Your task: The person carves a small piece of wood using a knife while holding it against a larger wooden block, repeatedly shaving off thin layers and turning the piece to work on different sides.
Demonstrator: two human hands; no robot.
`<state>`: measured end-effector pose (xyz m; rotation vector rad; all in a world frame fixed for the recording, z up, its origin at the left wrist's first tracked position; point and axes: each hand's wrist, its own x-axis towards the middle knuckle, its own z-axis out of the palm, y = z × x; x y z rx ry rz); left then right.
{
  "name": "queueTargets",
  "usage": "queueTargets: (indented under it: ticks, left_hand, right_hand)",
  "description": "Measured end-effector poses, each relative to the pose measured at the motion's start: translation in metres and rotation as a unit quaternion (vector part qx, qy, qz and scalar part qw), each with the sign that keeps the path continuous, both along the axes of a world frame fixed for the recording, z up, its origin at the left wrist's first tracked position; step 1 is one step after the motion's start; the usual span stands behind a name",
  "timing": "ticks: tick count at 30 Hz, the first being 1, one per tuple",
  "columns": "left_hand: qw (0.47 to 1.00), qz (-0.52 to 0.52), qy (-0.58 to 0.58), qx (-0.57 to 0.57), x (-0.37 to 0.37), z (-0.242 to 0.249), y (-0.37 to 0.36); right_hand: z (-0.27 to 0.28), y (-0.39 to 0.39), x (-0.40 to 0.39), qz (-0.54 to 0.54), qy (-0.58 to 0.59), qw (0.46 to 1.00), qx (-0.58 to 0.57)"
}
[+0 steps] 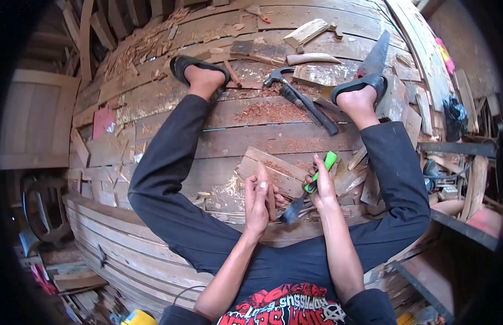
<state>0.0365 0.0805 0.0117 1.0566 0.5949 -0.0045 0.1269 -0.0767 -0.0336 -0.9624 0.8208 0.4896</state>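
Note:
My left hand (256, 205) is closed around a slim, reddish-brown piece of wood (271, 202), which stands up between thumb and fingers. My right hand (324, 187) grips a chisel (330, 160) by its green and black handle. The chisel's dark blade (292, 212) points down toward the left, close to the wood but apart from it, and looks slightly blurred. Beneath both hands a flat wooden block (278, 168) with shavings on it lies on the plank floor (229, 142).
Between the feet lie a claw hammer (305, 103), reddish shavings (270, 112) and a curved pale wood piece (313, 58). A handsaw (375, 54) rests beyond the right foot. A brush (258, 13) lies at the far end. Scrap wood (473, 187) crowds the right side.

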Motion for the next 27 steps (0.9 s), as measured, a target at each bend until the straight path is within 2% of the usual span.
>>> queueTargets:
  ticks: [2, 6, 13, 19, 22, 25, 27]
  left_hand:
    - [1.000, 0.003, -0.001, 0.002, 0.000, 0.008, 0.005]
    - [0.999, -0.017, -0.014, 0.045, 0.000, 0.021, 0.014]
    - [0.995, -0.044, -0.030, 0.086, 0.007, 0.050, 0.018]
    - [0.981, -0.120, -0.036, 0.149, 0.018, 0.071, 0.025]
    - [0.977, -0.146, -0.042, 0.148, 0.019, 0.063, 0.030]
    - [0.970, -0.173, -0.038, 0.163, 0.021, 0.066, 0.031]
    - [0.969, -0.173, -0.023, 0.173, 0.022, 0.067, 0.029]
  right_hand:
    - [-0.020, 0.000, 0.000, 0.005, 0.025, 1.000, -0.006]
    - [-0.025, 0.004, -0.008, 0.014, 0.023, 1.000, 0.008]
    - [-0.020, 0.011, -0.012, 0.136, -0.063, 0.982, -0.119]
    - [-0.028, 0.014, -0.013, 0.154, -0.114, 0.971, -0.142]
    - [-0.032, 0.015, -0.012, 0.180, -0.135, 0.964, -0.141]
    - [-0.033, 0.016, -0.012, 0.200, -0.134, 0.950, -0.199]
    - [-0.047, 0.019, -0.013, 0.198, -0.186, 0.929, -0.251]
